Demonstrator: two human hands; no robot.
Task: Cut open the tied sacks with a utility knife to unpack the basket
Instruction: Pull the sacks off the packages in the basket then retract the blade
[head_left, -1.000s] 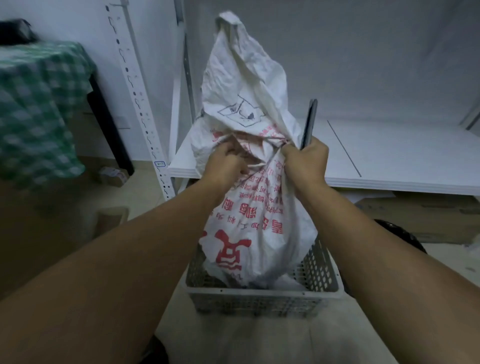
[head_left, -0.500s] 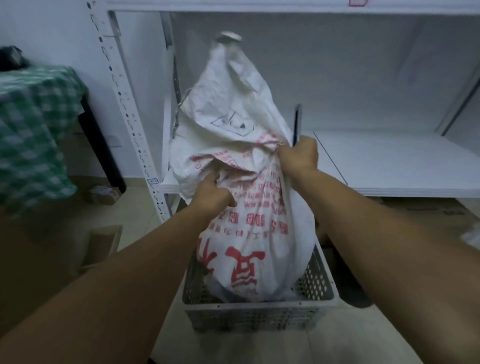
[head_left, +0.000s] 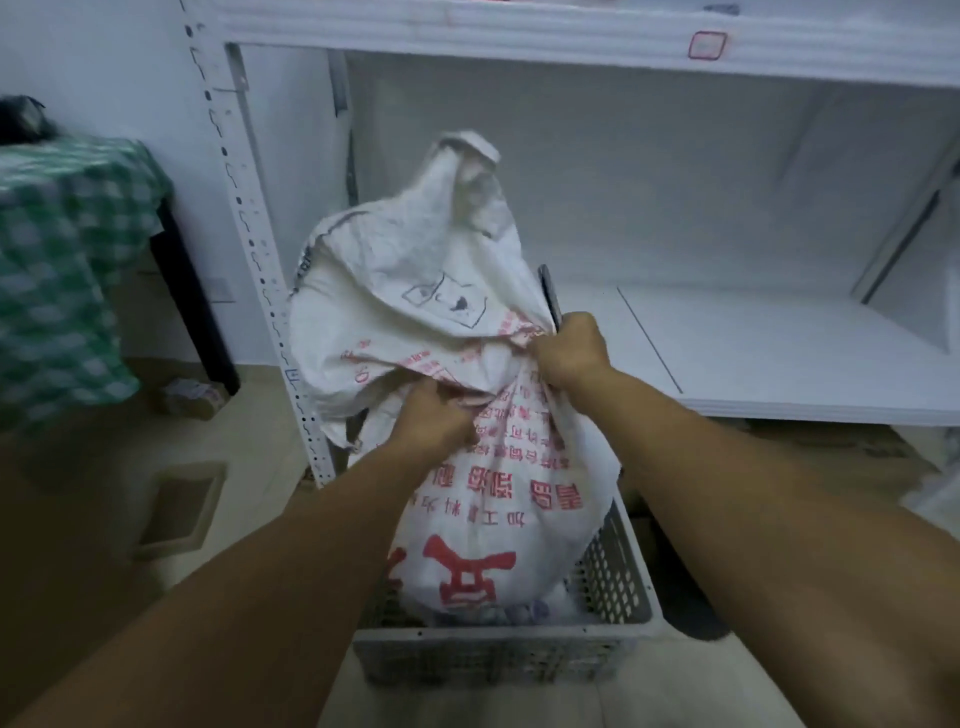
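Observation:
A white woven sack (head_left: 498, 519) with red print stands upright in a grey perforated basket (head_left: 618, 577) on the floor. Its loose upper part flops open toward the left. My left hand (head_left: 434, 418) grips a fold of the sack at its front. My right hand (head_left: 571, 351) clutches the sack's bunched edge on the right and also holds a dark utility knife (head_left: 549, 296), which sticks up behind the fingers. The knife's blade end is hidden.
A white metal shelving unit (head_left: 779, 358) stands right behind the basket, its upright post (head_left: 249, 244) just left of the sack. A table with a green checked cloth (head_left: 62, 270) is at the left. A small cardboard box (head_left: 179, 506) lies on the floor.
The sack's neck has come loose and its top has spread open to the left. My left hand dropped lower on the sack. The view tilted up.

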